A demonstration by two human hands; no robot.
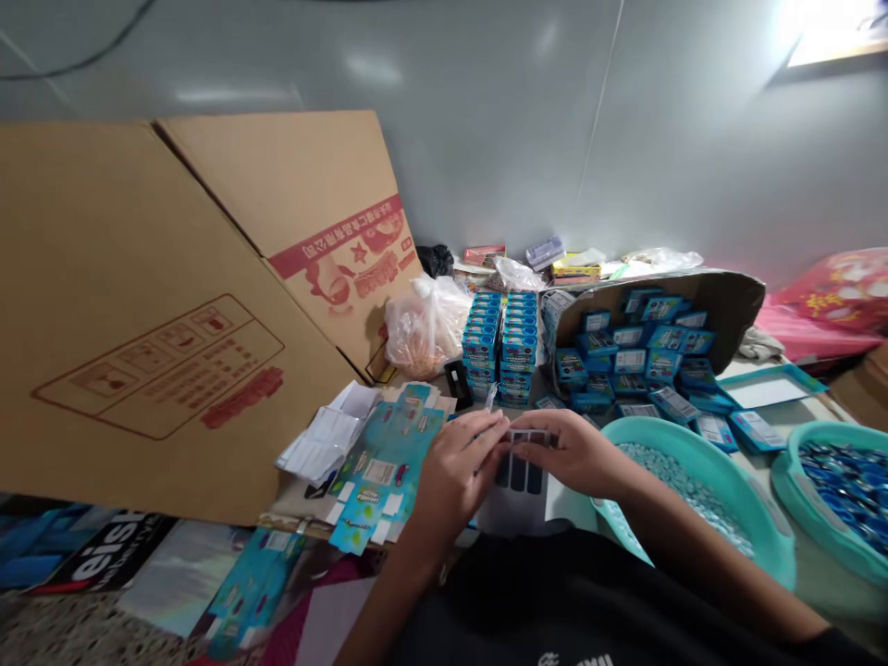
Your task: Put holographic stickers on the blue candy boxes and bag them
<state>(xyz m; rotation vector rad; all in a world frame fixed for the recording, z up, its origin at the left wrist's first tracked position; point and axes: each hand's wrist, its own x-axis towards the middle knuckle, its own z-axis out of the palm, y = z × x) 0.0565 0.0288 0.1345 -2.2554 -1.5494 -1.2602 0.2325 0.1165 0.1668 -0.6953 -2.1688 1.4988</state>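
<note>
My left hand (454, 467) and my right hand (573, 453) meet over the table, both closed on a small white tray with dark slots (519, 462). Each hand pinches its upper edge. Just left of my left hand lies a pile of flat, unfolded blue cartons (388, 453) with white paper inserts (329, 435) beside it. Behind my hands stand two neat stacks of small blue boxes (500, 347).
A big cardboard carton (159, 314) fills the left side. A tipped cardboard box (721, 301) spills loose blue boxes at right. Two teal basins (728, 481) (787, 476) hold pale and blue small pieces. A plastic bag (425, 324) sits at the back by the grey wall.
</note>
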